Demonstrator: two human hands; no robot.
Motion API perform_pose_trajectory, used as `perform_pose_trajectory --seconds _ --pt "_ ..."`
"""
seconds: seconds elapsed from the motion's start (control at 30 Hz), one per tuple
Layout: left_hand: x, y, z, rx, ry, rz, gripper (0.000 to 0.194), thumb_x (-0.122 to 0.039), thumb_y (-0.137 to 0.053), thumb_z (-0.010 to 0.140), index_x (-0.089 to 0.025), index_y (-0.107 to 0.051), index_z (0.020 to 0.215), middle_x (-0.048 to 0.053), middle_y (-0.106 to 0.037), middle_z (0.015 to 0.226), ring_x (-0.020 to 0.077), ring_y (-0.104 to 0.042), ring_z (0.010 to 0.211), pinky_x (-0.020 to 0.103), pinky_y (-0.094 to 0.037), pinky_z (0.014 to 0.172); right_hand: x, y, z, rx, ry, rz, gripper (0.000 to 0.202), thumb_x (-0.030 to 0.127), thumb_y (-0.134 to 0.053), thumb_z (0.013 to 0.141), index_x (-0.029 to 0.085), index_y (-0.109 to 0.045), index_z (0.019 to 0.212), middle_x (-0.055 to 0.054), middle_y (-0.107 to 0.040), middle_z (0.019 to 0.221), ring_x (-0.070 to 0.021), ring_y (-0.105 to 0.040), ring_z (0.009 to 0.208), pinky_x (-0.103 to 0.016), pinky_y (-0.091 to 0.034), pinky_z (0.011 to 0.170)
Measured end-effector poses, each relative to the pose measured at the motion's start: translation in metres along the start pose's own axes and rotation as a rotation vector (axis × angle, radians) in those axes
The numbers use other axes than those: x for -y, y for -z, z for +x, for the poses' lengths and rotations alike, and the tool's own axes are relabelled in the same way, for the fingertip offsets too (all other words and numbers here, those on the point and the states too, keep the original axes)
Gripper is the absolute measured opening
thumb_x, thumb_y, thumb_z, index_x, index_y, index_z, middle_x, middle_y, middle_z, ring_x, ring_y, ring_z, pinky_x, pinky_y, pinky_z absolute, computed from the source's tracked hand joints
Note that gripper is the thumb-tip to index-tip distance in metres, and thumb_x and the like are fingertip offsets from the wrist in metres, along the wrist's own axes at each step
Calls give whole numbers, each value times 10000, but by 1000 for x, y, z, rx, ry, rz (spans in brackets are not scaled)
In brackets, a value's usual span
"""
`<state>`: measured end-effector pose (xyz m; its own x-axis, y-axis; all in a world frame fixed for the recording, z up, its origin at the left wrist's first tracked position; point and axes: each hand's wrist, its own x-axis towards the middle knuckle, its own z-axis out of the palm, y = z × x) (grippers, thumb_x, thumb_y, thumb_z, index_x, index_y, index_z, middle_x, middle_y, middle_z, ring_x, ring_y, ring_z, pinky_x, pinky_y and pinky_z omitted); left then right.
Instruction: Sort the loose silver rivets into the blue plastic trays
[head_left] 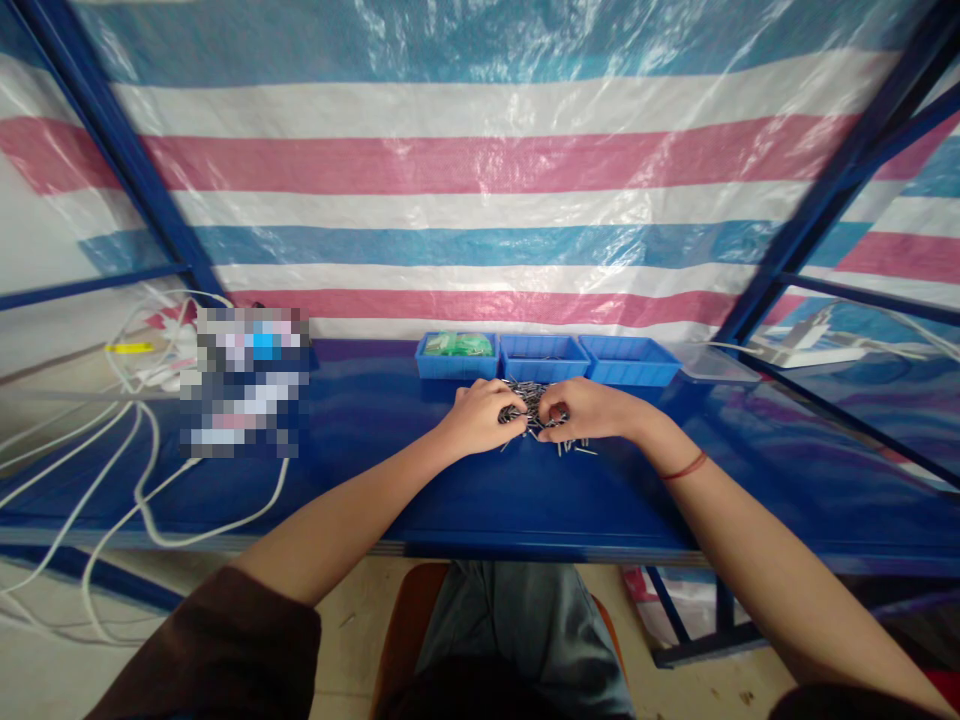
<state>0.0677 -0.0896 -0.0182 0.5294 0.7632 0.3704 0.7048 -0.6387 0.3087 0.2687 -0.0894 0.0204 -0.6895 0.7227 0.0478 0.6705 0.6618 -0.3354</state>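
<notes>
A heap of thin, shiny metal pieces [534,396], like screws or nails, lies on the blue table in front of the bins. From the left, my left hand [486,416] curls its fingers round a clump of these pieces. My right hand [586,408] reaches in from the other side, thumb and fingers bent round more of them. A few loose pieces [576,448] lie just below my right hand. The exact kind of metal piece is too small to make out.
Behind the heap stand three blue bins: the left bin [457,370] holds green-wrapped contents, the middle bin [545,371] a few thin pieces, and a right bin [630,372] adjoins it. White cables [154,480] and a blurred-out item occupy the left. A clear lid [716,362] lies right.
</notes>
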Motion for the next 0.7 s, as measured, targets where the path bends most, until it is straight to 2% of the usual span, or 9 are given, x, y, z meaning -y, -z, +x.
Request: perform_pose_trajectory --seconds 0.1,0.23,0.37,0.47,0.57,0.7 --pt "-1 1 -2 67 -38 3 251 -429 -621 755 -307 -664 970 25 -593 1116 277 -474 1083 463 -349 903 2 0 0 7 -5 -3 72 196 -606 714 175 -660 672 -4 -625 651 -126 -556 606 -256 -387 570" --pt "1 2 -2 107 -78 4 255 -421 -602 781 -314 -648 1009 30 -574 1147 275 -447 1103 455 -330 911 4 -1 1 1 -14 -18 132 80 -551 659 176 -640 653 8 -604 627 -116 -539 580 -248 -385 560" --pt "4 -3 0 74 -101 17 199 -346 -527 851 -294 -645 1002 31 -581 1121 250 -468 1063 423 -354 888 3 -3 2 -90 28 -47 121 110 -595 661 177 -645 749 -1 -597 699 -124 -533 632 -254 -398 594" --pt "4 -5 0 17 -90 38 212 -381 -538 840 -279 -633 999 38 -575 1125 256 -462 1079 428 -367 894 2 -4 2 -128 72 -63 170 195 -652 690 178 -659 859 -27 -613 800 -145 -553 709 -275 -420 649" --pt "5 -3 -3 -22 -54 77 428 -503 -611 749 -269 -578 1107 73 -517 1239 309 -400 1188 495 -334 951 4 -5 2 -137 97 -67 156 261 -656 732 172 -670 858 -38 -611 810 -150 -560 706 -285 -430 659" --pt "9 -1 -5 103 23 47 787 -607 -615 688 -245 -377 1345 145 -309 1453 383 -243 1337 586 -221 1035 8 -12 7 -246 169 -89 205 231 -576 808 173 -659 986 -68 -625 889 -174 -579 772 -324 -453 730"
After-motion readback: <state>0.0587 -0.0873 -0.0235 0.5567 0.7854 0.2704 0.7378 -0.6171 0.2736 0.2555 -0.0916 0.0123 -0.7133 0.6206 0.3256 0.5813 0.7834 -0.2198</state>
